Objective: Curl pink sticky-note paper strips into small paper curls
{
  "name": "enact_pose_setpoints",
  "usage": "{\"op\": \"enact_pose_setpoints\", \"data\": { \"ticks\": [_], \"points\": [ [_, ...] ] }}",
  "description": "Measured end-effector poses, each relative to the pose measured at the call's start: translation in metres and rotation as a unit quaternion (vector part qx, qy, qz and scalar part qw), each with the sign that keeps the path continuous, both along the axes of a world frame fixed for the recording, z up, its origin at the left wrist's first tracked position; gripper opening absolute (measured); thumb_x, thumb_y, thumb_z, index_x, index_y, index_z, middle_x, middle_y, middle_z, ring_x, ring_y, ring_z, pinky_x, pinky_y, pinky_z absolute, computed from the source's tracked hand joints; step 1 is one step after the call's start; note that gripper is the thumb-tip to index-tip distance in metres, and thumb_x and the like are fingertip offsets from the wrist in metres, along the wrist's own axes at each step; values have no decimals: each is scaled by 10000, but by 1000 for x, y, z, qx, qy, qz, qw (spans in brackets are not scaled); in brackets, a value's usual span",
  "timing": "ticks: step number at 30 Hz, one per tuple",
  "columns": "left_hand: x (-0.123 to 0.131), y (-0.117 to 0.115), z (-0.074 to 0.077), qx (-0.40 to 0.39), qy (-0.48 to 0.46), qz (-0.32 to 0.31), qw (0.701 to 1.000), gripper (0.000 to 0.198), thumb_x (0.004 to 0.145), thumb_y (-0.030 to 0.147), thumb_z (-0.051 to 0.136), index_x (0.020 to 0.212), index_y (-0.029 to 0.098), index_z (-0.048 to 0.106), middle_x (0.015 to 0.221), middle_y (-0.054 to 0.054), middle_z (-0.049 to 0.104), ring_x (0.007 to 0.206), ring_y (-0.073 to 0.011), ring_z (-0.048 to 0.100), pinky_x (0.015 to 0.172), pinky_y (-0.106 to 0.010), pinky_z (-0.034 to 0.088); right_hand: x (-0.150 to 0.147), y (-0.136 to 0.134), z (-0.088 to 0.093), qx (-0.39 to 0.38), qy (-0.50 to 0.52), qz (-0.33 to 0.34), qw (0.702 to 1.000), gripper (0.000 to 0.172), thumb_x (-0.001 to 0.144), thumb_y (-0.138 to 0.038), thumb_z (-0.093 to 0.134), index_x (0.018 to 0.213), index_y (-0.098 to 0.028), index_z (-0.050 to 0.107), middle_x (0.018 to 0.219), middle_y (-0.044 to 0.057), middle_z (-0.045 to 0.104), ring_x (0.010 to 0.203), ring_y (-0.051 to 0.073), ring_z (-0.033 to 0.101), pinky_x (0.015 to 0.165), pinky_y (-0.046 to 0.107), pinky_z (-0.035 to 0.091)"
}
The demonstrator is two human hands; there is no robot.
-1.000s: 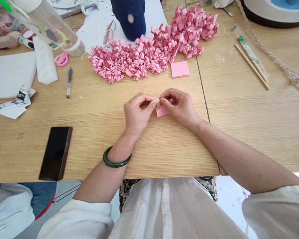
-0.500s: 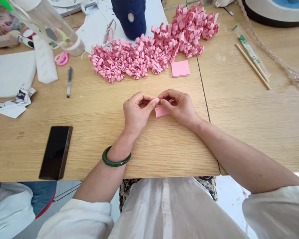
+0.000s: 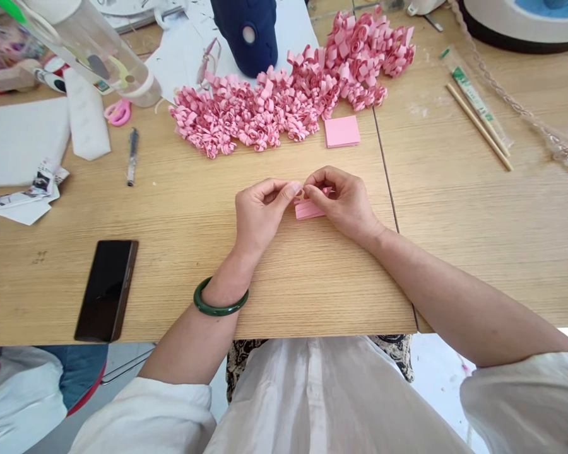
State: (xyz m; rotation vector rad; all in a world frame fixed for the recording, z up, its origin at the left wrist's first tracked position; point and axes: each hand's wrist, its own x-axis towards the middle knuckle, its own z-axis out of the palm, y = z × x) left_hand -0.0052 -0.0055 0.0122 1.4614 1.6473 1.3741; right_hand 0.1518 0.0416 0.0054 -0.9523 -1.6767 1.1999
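Observation:
Over the middle of the table, my left hand [image 3: 260, 211] and my right hand [image 3: 344, 200] meet fingertip to fingertip. Each has thumb and forefinger pinched on a thin pink paper strip, mostly hidden by the fingers. Just under my right hand lie cut pink paper strips [image 3: 308, 210], partly covered by it. A stack of pink paper sheets [image 3: 342, 131] rests beyond my hands. Behind it, a long heap of curled pink paper flowers [image 3: 260, 110] stretches across the table. A green bangle [image 3: 220, 310] circles my left wrist.
A black phone [image 3: 105, 291] lies at the left front. Farther back are a pen [image 3: 132, 157], pink scissors [image 3: 118, 112], a clear bottle [image 3: 108, 53] and a dark blue cup [image 3: 248, 38]. Wooden chopsticks [image 3: 480, 126] lie at the right. Another person's white clothing [image 3: 23, 397] shows at lower left.
My fingertips have drawn slightly apart, and my right hand has shifted a little. More of the pink strips beneath it shows. Things on the table stay in place.

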Motion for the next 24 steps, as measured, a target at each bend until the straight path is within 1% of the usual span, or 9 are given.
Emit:
{"op": "enact_pose_setpoints", "data": {
  "ticks": [2,4,6,9,12,15,19,24],
  "points": [
    [-1,0,-1,-1,-6,-8,1000,286,941,449,665,846,207,783,824,-26,787,794,-149,747,809,-267,600,0,0,0,0,0,-7,1000,149,878,-305,660,794,-184,637,782,15,674,723,131,586,657,275,482],
    [-2,0,-2,4,-6,-10,1000,316,963,460,631,865,203,787,829,-29,785,794,-144,747,820,-268,598,-1,0,-1,2,-4,-11,1000,159,882,-311,660,789,-186,628,777,13,662,728,132,586,662,275,485],
    [-1,-1,0,8,0,-11,1000,279,947,430,660,847,204,789,832,-27,786,797,-146,746,815,-268,597,-1,0,-1,3,-6,-13,1000,162,885,-312,661,790,-186,623,778,13,659,735,133,590,669,276,488],
    [1,-2,3,10,4,-17,1000,151,897,332,728,842,208,794,859,-23,796,825,-154,749,816,-271,603,-1,0,-2,-1,-3,-10,1000,142,880,-290,661,793,-183,625,777,14,662,724,130,588,673,277,490],
    [3,-2,4,13,0,-20,1000,57,860,242,752,856,208,798,884,-18,804,832,-152,751,817,-269,609,-1,0,-1,-2,0,-6,1000,106,866,-248,658,788,-182,630,763,10,663,702,124,579,666,274,486],
    [4,-2,3,20,2,-14,1000,57,855,201,742,834,208,794,865,-12,801,809,-142,747,801,-256,606,-2,0,0,-2,-5,-5,1000,89,857,-223,656,780,-183,635,754,6,664,693,121,573,661,271,481],
    [3,-2,1,17,26,-8,999,67,866,192,732,837,210,790,865,-11,797,812,-143,743,796,-257,599,-2,0,0,-1,-10,-3,1000,82,853,-207,659,779,-178,642,751,5,666,693,118,568,659,268,475],
    [2,-3,3,25,30,-15,999,69,862,179,727,835,204,785,856,-10,796,796,-143,737,775,-250,592,-2,0,1,3,-11,4,1000,81,853,-207,655,781,-175,640,754,6,673,678,113,566,655,266,477]
  ]
}}
